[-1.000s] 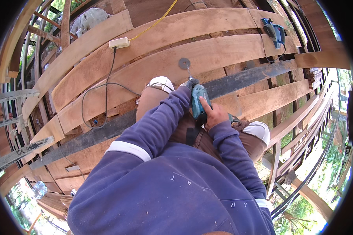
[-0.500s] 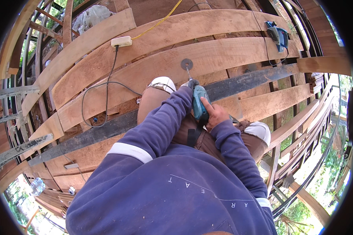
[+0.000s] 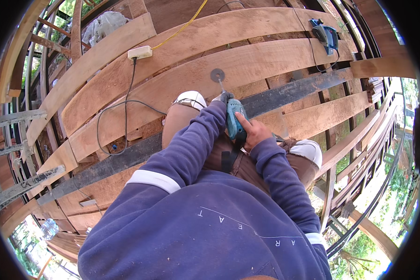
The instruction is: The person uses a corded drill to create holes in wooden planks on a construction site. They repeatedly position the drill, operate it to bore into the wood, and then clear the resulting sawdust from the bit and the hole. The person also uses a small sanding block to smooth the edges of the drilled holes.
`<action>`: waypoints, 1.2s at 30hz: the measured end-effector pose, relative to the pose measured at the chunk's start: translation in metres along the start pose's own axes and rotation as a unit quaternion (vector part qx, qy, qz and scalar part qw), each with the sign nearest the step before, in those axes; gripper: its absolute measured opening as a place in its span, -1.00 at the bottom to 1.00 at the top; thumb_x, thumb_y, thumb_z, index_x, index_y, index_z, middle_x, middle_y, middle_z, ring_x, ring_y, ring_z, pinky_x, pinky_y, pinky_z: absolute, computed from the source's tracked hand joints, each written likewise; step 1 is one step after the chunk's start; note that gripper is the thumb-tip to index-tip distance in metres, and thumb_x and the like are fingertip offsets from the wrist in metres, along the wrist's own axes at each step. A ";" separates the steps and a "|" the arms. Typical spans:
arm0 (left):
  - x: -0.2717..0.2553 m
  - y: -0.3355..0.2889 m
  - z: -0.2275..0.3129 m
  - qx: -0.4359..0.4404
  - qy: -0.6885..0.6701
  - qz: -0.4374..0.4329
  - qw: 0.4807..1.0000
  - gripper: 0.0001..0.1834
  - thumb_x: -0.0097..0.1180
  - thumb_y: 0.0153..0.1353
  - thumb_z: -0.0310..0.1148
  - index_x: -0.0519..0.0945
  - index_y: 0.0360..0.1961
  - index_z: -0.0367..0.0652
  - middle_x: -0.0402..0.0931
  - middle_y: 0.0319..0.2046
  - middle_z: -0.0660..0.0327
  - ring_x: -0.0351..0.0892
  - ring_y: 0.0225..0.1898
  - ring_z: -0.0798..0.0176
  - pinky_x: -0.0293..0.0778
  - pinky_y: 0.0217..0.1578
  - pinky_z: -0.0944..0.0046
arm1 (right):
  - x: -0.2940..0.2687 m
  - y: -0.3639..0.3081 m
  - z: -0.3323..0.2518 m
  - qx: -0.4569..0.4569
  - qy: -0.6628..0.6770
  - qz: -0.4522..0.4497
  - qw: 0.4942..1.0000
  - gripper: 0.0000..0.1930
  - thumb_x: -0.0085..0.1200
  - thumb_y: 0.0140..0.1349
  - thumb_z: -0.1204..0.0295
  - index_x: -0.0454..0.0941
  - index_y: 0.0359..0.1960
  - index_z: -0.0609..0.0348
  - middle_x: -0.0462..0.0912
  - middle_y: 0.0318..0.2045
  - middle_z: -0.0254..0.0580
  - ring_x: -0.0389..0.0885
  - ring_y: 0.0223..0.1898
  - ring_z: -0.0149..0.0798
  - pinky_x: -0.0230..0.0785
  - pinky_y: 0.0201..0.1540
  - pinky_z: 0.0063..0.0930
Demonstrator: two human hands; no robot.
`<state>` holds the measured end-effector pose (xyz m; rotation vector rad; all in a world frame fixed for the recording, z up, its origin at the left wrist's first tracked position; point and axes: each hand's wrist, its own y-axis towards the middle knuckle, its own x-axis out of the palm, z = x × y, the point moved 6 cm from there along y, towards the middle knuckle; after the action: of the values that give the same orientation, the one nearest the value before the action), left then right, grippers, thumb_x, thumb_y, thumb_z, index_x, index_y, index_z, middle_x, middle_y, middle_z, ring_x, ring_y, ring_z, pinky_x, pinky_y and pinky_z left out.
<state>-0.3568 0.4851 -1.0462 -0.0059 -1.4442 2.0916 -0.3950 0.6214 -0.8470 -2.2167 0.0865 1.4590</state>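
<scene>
Head camera view: below the dark blue, white-banded sweatshirt (image 3: 191, 224) of a seated worker, two white knee coverings (image 3: 308, 151) flank one teal-bodied power drill (image 3: 233, 120), held between the thighs. The right hand's (image 3: 255, 133) grip is closed around the drill's rear, index finger laid along the casing. The left hand (image 3: 225, 96), partly masked by its sleeve, is at the drill's nose; how far its grip closes cannot be told.

One slim metal bit (image 3: 221, 85) points away to the middle of one round grey disc (image 3: 214, 73) on a long reddish-brown wooden plank (image 3: 261, 60); whether disc and bit are joined is unclear. Over the past second the picture shifts slightly, yet both hands, drill and disc keep their places relative to one another, suggesting the work is holding steady at one spot.

Just this side of that plank runs one black beam (image 3: 294, 94). Farther off are one cream socket block (image 3: 140, 52) with one yellow cord (image 3: 184, 27), one blue handheld planer (image 3: 325, 36) at right, and one crumpled pale plastic bag (image 3: 105, 25).
</scene>
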 end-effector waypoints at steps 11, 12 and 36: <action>0.003 -0.015 0.004 0.006 -0.078 0.016 0.997 -0.71 0.22 0.11 -0.12 0.66 -0.35 -0.14 0.61 -0.50 0.15 0.52 -0.57 0.10 0.49 -0.43 0.05 | -0.010 0.003 -0.005 -0.042 0.001 0.051 0.998 -0.11 0.34 0.01 0.33 0.25 0.45 -0.35 0.54 -0.33 0.01 0.61 -0.29 0.14 0.50 -0.19 -0.05; 0.001 -0.014 0.005 0.029 -0.077 0.022 0.996 -0.71 0.22 0.11 -0.12 0.66 -0.35 -0.13 0.61 -0.50 0.15 0.52 -0.57 0.10 0.49 -0.43 0.06 | -0.010 0.004 -0.006 -0.043 -0.005 0.054 0.998 -0.12 0.33 0.01 0.34 0.26 0.45 -0.35 0.54 -0.34 0.00 0.61 -0.29 0.14 0.50 -0.19 -0.06; -0.016 0.013 0.005 0.029 -0.111 0.029 0.993 -0.67 0.19 0.15 -0.06 0.65 -0.32 -0.13 0.62 -0.48 0.13 0.55 -0.53 0.11 0.51 -0.38 0.05 | -0.012 0.026 0.003 -0.090 -0.023 0.064 0.994 -0.14 0.21 0.01 0.53 0.30 0.41 -0.44 0.53 -0.35 -0.08 0.60 -0.24 0.02 0.52 -0.14 -0.13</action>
<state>-0.3509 0.4698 -1.0600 0.2176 -1.5270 2.2379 -0.4105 0.5971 -0.8468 -2.3579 0.0866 1.6441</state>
